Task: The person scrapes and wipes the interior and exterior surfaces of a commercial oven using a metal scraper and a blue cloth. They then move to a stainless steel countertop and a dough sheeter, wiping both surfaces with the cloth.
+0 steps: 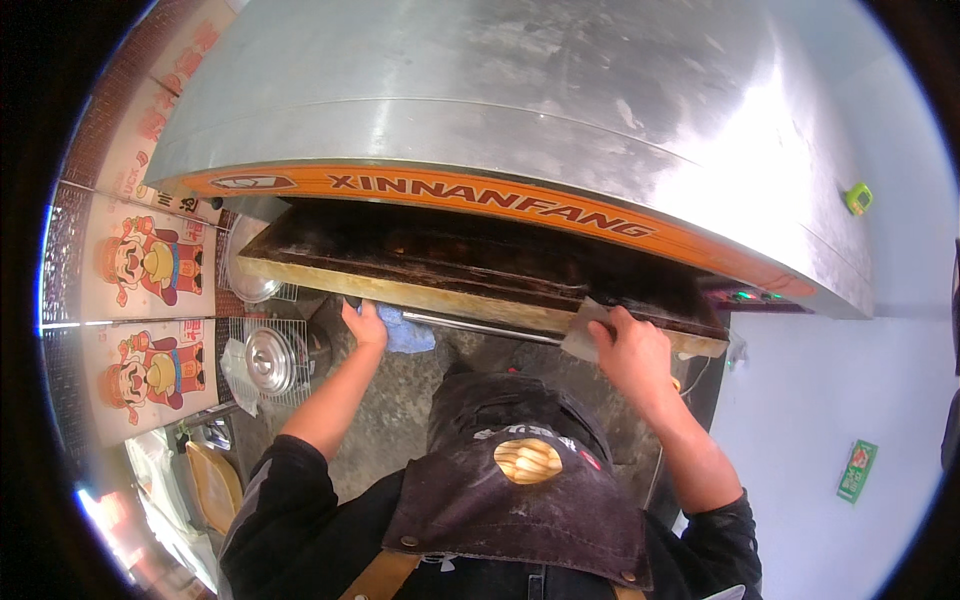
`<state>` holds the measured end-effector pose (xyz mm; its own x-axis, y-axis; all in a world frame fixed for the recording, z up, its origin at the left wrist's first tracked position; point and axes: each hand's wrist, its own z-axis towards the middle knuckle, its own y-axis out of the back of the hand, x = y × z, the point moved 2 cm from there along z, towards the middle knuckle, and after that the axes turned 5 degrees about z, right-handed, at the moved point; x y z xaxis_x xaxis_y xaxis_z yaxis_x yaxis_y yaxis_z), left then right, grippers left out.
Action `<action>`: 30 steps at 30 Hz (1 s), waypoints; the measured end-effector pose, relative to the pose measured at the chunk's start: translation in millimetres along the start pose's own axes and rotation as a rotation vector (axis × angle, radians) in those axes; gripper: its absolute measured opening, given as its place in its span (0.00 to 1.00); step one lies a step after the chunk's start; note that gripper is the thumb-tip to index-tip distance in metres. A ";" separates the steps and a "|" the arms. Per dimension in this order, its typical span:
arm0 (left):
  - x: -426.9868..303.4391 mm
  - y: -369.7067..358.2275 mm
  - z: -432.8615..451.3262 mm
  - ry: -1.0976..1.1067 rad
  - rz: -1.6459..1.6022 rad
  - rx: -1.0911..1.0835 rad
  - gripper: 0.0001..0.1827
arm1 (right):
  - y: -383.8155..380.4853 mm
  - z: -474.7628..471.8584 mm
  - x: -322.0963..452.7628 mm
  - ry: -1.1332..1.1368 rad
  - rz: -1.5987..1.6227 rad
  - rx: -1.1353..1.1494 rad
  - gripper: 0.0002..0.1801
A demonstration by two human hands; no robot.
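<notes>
Before me is a stainless-steel deck oven point(450, 127) with an orange front strip. Its door point(420, 251) is lowered, the inner face dark brown and stained, the edge yellowed. Near the door's right part, my right hand point(637, 349) grips a flat, thin metal scraper point(586, 330), which lies against the door edge. At the left, my left hand point(365, 322) is at the end of the door's metal bar handle point(480, 328), beside a blue cloth point(406, 330) hanging there. The fingers of my left hand are partly hidden, so its exact grip cannot be told.
Round metal lids point(270, 361) and wire racks point(300, 382) stand to the left by printed wall panels point(150, 262). A green timer point(859, 199) is on the oven's right side. Lit controls point(750, 297) show at the oven's right end. Below the door is a grey floor point(397, 420).
</notes>
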<state>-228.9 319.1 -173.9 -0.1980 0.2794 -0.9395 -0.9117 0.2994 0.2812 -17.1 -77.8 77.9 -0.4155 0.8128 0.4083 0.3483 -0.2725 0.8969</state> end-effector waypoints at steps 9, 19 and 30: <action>-7.5 -0.3 -0.8 0.053 -0.016 0.011 0.18 | 1.7 -15.6 1.1 -0.119 -0.048 -0.096 0.17; -0.7 2.5 -1.2 0.145 -0.086 0.097 0.18 | -3.7 -0.6 37.6 -0.191 -0.106 -0.030 0.19; -12.3 2.3 0.6 0.137 -0.090 0.130 0.21 | -36.4 4.0 71.4 -0.143 -0.068 -0.004 0.16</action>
<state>-228.3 316.9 -161.5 -0.1728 0.1220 -0.9774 -0.8757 0.4352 0.2092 -56.1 -7.8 73.7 -0.3142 0.8942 0.3190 0.3198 -0.2167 0.9224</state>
